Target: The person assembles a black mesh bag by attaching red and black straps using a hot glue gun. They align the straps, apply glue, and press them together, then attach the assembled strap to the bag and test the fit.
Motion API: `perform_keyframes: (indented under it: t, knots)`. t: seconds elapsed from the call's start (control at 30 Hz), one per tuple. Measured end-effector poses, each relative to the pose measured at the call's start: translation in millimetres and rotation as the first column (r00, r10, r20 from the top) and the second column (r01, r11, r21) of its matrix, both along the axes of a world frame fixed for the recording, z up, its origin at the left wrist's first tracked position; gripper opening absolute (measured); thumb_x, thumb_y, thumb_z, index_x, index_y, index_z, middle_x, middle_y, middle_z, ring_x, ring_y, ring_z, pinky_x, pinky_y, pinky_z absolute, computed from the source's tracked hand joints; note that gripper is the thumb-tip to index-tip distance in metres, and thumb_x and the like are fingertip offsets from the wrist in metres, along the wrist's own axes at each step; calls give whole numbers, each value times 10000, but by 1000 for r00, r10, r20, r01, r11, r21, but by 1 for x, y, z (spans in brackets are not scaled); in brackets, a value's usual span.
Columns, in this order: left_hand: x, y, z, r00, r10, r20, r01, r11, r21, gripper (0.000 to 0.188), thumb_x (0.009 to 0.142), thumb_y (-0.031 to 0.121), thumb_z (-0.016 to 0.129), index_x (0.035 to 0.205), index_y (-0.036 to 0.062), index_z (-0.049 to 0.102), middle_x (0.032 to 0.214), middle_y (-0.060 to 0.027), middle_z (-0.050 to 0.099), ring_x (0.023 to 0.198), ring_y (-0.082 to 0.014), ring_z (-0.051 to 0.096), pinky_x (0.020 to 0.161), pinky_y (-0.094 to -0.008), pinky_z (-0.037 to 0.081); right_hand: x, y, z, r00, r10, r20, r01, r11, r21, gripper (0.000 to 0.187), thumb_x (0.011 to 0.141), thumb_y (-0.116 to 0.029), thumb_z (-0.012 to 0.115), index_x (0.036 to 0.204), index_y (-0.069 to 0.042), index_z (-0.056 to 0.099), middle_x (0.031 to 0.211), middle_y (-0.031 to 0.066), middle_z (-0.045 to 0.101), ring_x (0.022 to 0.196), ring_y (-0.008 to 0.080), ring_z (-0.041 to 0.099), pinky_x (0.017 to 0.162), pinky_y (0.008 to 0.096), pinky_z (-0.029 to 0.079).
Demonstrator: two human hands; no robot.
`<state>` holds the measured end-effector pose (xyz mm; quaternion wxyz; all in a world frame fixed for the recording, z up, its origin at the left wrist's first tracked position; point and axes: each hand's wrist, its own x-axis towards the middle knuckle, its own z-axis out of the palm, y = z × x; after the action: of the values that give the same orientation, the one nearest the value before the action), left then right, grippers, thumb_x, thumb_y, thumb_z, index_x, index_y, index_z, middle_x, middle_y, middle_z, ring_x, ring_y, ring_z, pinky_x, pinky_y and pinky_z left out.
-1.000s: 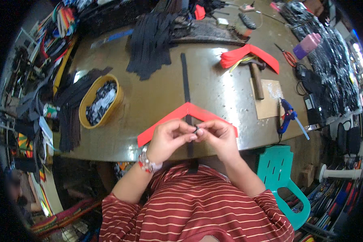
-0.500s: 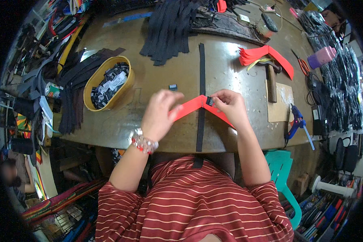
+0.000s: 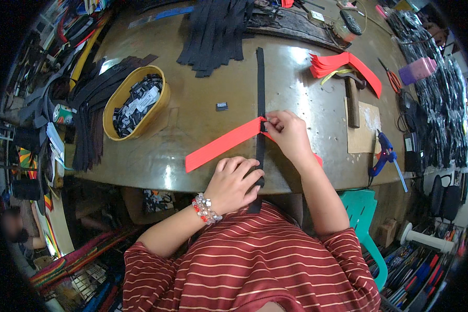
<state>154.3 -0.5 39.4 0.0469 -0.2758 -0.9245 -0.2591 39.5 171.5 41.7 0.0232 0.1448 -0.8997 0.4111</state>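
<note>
A long black strap [image 3: 260,78] lies front to back on the table. Across it rests a bent red-orange strip [image 3: 221,145], its fold on the strap and its right arm partly hidden under my right hand. My right hand [image 3: 287,132] pinches a small black tag [image 3: 263,126] against the fold. Near the table's front edge, my left hand [image 3: 234,183], beaded bracelets at its wrist, curls its fingers over the strap's near part; the strap's end hangs past the edge. Another small black tag [image 3: 222,106] lies flat left of the strap.
A yellow tub [image 3: 164,99] of black and white tags stands left. Black straps [image 3: 210,41] are piled at the back. Right are stacked red-orange strips [image 3: 366,73], a hammer [image 3: 352,104] on cardboard, red-handled scissors [image 3: 392,80] and a blue glue gun [image 3: 385,151].
My left hand has let go of the red-orange strip and moved down to the strap's near part. My right hand has brought the black tag slightly left, onto the fold.
</note>
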Motion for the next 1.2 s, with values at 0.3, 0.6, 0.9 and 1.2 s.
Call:
perform_keyframes:
  t: [0.3,0.6,0.9,1.2]
  knots:
    - [-26,3,-4,987,-65,-150,60,998,-34,291,713,101,592,1003,83,601,962,-40,547,858,-214,527,730,-347,450,31,22,-12,897,227,-379,-154,965,214,286,720,19,580,997,-23,634,961,90,604,866,265,557,773,343,473]
    - [-137,-1,13,946,33,323,-117,963,243,144,774,92,663,842,-3,580,726,-81,608,624,-161,616,566,-280,509,32,25,-22,864,322,-388,-184,918,352,334,742,-86,516,1058,-2,585,1093,94,552,966,241,513,842,349,452]
    - [-162,5,10,831,67,553,-213,955,205,215,823,114,650,801,-47,508,759,-96,563,546,-119,618,471,-232,513,34,23,-21,898,285,-335,-181,933,311,346,748,-62,502,1080,-24,593,1128,79,565,976,238,519,852,348,444]
    - [-161,4,5,869,79,489,-188,966,179,200,833,120,632,833,-34,505,783,-105,552,527,-138,620,468,-241,511,35,23,-19,912,282,-297,-181,929,324,359,758,-70,504,1108,-33,573,1144,62,545,989,235,511,862,360,432]
